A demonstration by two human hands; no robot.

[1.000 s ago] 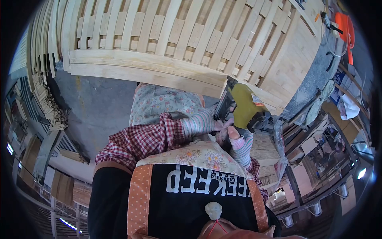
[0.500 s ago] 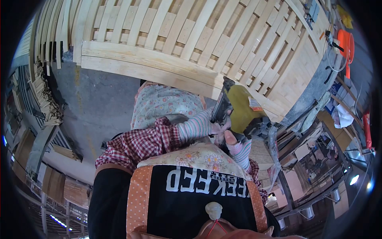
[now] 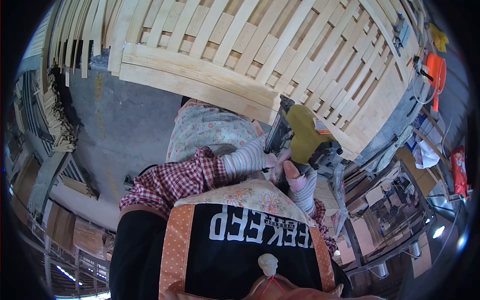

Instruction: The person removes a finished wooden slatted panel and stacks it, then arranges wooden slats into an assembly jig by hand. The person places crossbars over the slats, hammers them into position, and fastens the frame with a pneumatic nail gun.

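A yellow-green nail gun (image 3: 306, 134) with a black magazine rests its nose near the edge of the slatted wooden panel (image 3: 200, 75). My left hand (image 3: 271, 160), in a striped glove with bare fingertips, is closed at the magazine's lower end. Close beside it, my right hand (image 3: 294, 172) is closed at the lower part of the tool, its thumb bent and partly bare. The fingers of both hands overlap and are partly hidden by the tool and by each other.
Thin wooden strips (image 3: 75, 35) stand at the upper left, with stacked strip ends (image 3: 60, 125) below. Grey floor (image 3: 130, 115) shows left of the flowered apron (image 3: 210, 127). An orange object (image 3: 436, 75) and a metal-framed rack (image 3: 360, 230) are on the right.
The panel and surroundings have shifted right in view as the camera turned. Both hands remain at the nail gun, with small finger movements.
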